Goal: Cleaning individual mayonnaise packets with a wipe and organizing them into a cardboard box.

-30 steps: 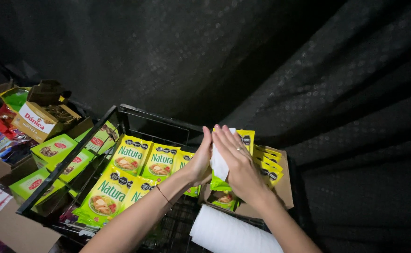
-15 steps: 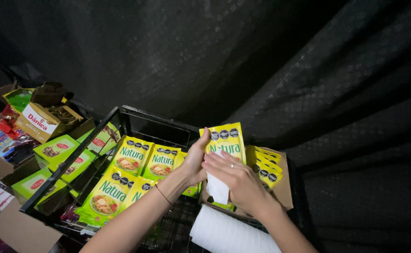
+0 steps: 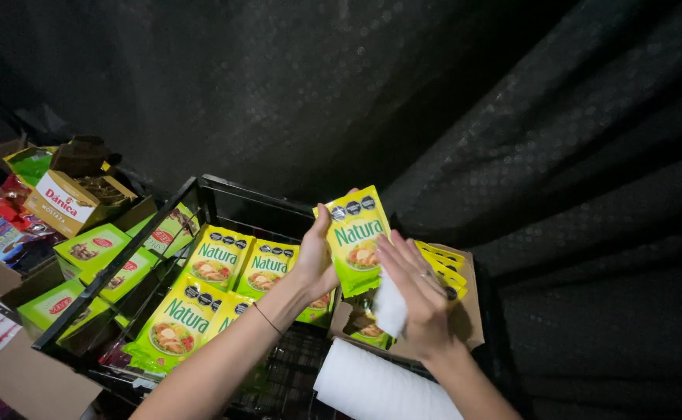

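Note:
My left hand (image 3: pixel 315 260) holds a yellow-green sauce pouch (image 3: pixel 354 233) upright by its left edge, above a black wire rack (image 3: pixel 201 189). My right hand (image 3: pixel 412 297) presses a wad of white paper towel (image 3: pixel 390 305) against the lower right of that pouch. Several pouches of the same kind (image 3: pixel 218 257) lie in rows on the rack to the left. More of them stand in an open cardboard box (image 3: pixel 469 311) just behind my right hand.
A white paper towel roll (image 3: pixel 372 387) lies at the front under my right wrist. Left of the rack are green boxes (image 3: pixel 92 247), an open yellow carton (image 3: pixel 65 202) and other packets. Black cloth (image 3: pixel 512 117) hangs behind everything.
The pouch has come up out of the box, held in my left hand. My right hand with the towel has slid down from the pouch's top to its lower part.

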